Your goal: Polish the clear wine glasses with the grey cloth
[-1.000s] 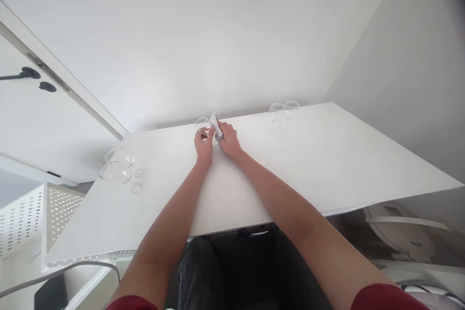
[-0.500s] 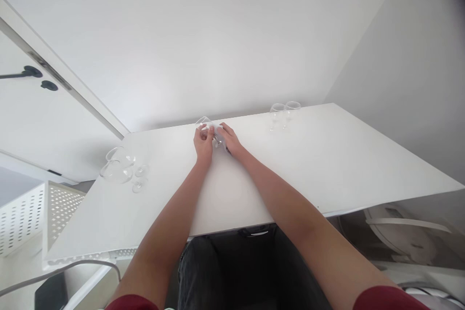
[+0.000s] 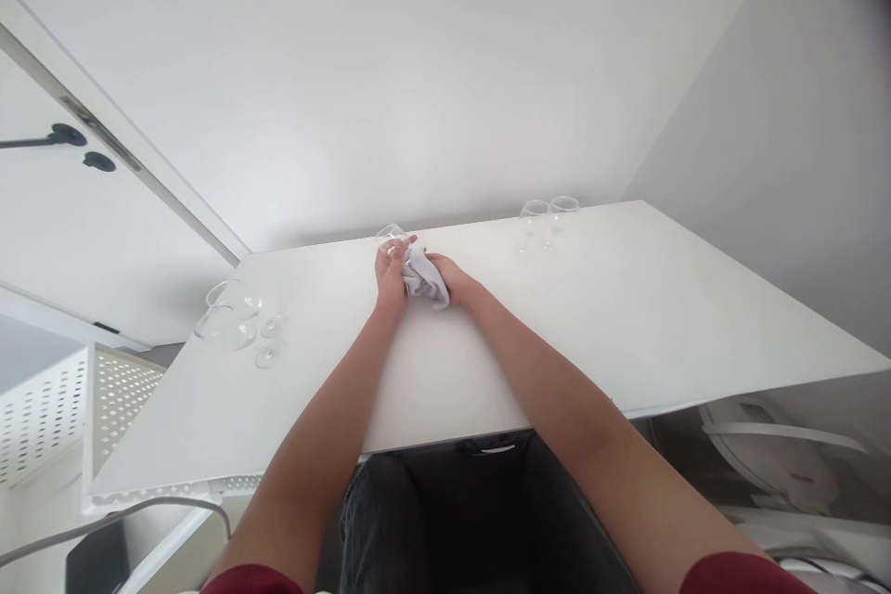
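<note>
My left hand [image 3: 392, 277] is closed around a clear wine glass [image 3: 392, 234], whose bowl tilts up and to the left above the fingers. A grey cloth [image 3: 426, 280] bunches between my two hands and covers the lower part of the glass. With its fingers behind the cloth, my right hand [image 3: 451, 277] grips it from the right side. Both hands are over the far middle of the white table [image 3: 445, 380].
Two wine glasses [image 3: 233, 325] stand at the table's left side. Two more stemmed glasses [image 3: 549, 218] stand at the back, right of my hands. A white wall rises behind the table, and a white perforated rack [image 3: 125, 390] is beyond its left edge.
My right hand has moved slightly right and toward me. The cloth now shows more fully, hanging between the hands. My left hand still holds the glass.
</note>
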`<state>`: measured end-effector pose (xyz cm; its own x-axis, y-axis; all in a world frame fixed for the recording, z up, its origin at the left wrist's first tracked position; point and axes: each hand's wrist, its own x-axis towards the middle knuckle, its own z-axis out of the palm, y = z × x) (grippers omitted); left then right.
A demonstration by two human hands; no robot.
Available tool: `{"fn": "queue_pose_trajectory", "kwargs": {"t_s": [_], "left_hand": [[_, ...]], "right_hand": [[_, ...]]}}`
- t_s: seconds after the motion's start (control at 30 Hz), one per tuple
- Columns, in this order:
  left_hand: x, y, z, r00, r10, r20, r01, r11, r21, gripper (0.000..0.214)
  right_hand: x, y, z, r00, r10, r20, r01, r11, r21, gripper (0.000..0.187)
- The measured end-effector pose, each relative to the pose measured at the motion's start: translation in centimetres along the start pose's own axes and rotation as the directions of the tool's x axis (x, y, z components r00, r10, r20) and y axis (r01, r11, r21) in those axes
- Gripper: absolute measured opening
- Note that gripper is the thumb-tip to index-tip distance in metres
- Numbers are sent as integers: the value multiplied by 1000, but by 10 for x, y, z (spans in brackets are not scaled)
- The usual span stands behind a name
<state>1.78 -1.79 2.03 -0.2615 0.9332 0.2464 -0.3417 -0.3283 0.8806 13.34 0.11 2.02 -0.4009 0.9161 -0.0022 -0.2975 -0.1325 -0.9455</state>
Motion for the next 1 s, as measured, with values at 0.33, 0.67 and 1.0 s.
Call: {"fn": "queue_pose_trajectory", "kwargs": {"t_s": [0.33, 0.67, 1.0], "left_hand": [[4, -6, -4, 993, 45, -112, -32, 993, 117, 49], [7, -6, -8, 995, -51, -82, 50, 999, -11, 56], [7, -7, -10, 999, -23, -46, 23, 1000, 6, 57]], "right_hand": [[2, 5, 5, 960, -280, -27, 220, 808, -547, 15], [2, 9, 9, 999, -36, 26, 40, 984, -176, 32], [20, 21, -3, 926, -202, -318, 133, 965, -227, 38]]}}
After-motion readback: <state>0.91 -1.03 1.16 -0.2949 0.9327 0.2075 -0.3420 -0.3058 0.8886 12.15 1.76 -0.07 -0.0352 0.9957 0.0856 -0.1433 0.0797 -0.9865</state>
